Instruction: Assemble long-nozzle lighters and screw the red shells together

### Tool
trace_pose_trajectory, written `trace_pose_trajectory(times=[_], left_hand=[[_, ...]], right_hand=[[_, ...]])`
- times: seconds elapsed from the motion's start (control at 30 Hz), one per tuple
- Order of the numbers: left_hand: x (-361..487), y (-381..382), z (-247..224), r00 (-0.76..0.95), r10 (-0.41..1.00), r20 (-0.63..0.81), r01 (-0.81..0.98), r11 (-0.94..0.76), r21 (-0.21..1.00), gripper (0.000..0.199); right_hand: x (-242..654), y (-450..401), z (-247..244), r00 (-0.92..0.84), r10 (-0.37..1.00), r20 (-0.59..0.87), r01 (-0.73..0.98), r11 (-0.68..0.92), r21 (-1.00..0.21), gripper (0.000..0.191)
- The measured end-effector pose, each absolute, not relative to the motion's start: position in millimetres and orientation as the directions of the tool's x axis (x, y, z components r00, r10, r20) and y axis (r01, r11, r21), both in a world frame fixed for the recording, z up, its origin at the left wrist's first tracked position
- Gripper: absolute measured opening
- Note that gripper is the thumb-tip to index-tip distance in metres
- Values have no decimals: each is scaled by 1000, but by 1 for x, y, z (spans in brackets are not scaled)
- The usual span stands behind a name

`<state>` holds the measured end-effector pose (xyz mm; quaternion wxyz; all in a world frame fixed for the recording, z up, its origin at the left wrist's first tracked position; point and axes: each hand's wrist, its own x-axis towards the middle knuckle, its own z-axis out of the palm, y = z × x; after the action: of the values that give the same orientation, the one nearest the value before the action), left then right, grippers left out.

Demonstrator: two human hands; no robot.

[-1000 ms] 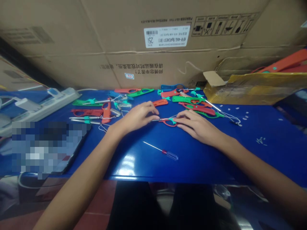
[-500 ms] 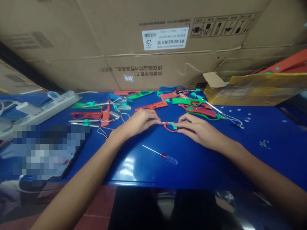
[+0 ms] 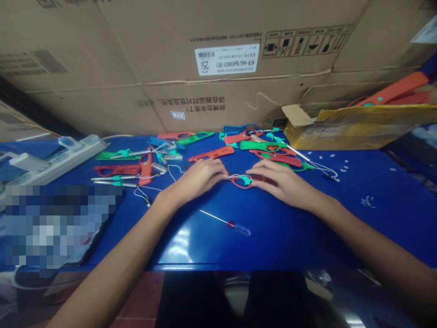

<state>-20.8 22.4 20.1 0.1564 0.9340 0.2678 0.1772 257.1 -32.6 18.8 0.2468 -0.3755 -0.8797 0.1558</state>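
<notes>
Between my two hands is a red lighter casing (image 3: 241, 183) with a green trigger piece (image 3: 246, 180) and thin white wires along its top. Its left end is pinched in the fingertips of my left hand (image 3: 201, 178). My right hand (image 3: 285, 184) grips the right end, thumb below and fingers above. The fingers hide both ends of the casing. Nearer the table's front edge lies a screwdriver (image 3: 239, 228) with a clear handle and a red collar.
Loose red, green and blue casings (image 3: 262, 146) lie behind my hands, with more casings and metal rods (image 3: 116, 181) at left. A power strip (image 3: 58, 159) stands far left. A taped carton (image 3: 358, 127) holds red casings at right; a large cardboard box (image 3: 136, 54) rises behind.
The view has shifted a little, so the background sits slightly further left. My right fingers have spread slightly on the casing, and the green piece shows more fully.
</notes>
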Motion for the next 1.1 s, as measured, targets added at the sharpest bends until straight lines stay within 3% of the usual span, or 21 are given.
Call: trace_pose_trajectory(times=[0.23, 0.4, 0.7, 1.1], left_hand=[[-17, 15, 23, 792, 555, 254, 442, -809, 389, 35], [-17, 17, 21, 830, 490, 265, 361, -835, 415, 33], [-18, 20, 17, 818, 510, 268, 382, -828, 411, 32], [-10, 6, 26, 834, 500, 234, 497, -865, 77, 35]], right_hand=[[258, -28, 13, -567, 738, 367, 607, 675, -419, 33], [259, -28, 14, -593, 722, 356, 577, 690, -438, 31], [259, -27, 10, -594, 704, 389, 558, 709, -430, 29], [256, -30, 8, -569, 744, 351, 619, 668, -413, 26]])
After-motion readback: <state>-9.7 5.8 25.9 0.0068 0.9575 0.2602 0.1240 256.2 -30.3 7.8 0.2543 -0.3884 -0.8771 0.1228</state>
